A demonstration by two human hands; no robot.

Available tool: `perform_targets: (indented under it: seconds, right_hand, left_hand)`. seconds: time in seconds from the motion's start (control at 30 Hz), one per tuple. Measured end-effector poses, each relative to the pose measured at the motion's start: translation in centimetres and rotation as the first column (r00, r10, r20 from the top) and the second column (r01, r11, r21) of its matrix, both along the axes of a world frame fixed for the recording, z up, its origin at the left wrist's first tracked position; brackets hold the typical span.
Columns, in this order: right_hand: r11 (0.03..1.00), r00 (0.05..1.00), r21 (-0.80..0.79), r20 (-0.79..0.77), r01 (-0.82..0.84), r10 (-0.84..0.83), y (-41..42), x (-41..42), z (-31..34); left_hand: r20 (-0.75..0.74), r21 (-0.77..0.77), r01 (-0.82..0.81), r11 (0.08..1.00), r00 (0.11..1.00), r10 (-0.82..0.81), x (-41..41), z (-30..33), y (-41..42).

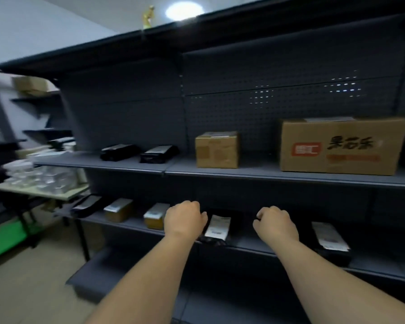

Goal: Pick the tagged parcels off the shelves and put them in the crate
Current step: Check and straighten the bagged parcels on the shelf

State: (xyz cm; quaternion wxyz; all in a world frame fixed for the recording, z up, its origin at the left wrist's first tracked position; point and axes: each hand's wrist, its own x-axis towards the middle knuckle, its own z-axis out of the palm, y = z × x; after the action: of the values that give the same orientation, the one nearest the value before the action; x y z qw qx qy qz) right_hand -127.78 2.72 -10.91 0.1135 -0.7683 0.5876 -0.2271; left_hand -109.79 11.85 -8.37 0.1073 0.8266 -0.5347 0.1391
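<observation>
Curled left hand (185, 217) beside flat black label-topped parcel (216, 228); right hand (276, 222) apart.

We see round ceiling light (184, 11) glowing at top. Yellow figure (148, 17) stands on shelving's top edge. At left we note pale table (63, 194) stacked with clear plastic containers (36, 177); green bin (4, 237) sits on floor below it.
</observation>
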Motion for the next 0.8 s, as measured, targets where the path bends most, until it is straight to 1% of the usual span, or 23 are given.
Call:
perform_targets:
  seconds: [0.2, 0.4, 0.53, 0.8]
  right_hand:
    - [0.989, 0.988, 0.008, -0.009, -0.151, 0.151, 3.2, 10.7, 0.8]
    - [0.958, 0.958, 0.016, 0.003, -0.285, 0.285, 4.9, 19.3, 2.1]
    - [0.944, 0.944, 0.0, 0.001, -0.33, 0.33, 4.4, 25.4, 3.1]
    - [0.929, 0.928, -0.018, 0.037, -0.369, 0.37, -0.7, 38.0, 4.8]
  left_hand:
    - [0.003, -0.034, -0.142, 0.989, 0.99, 0.142, 9.1, 0.5, 5.8]
    - [-0.005, -0.037, -0.254, 0.966, 0.967, 0.254, 16.0, 0.9, 8.5]
    - [-0.03, -0.077, -0.303, 0.95, 0.953, 0.302, 20.9, 1.3, 8.0]
    - [0.0, -0.067, -0.358, 0.931, 0.933, 0.359, 33.2, 3.4, 3.2]
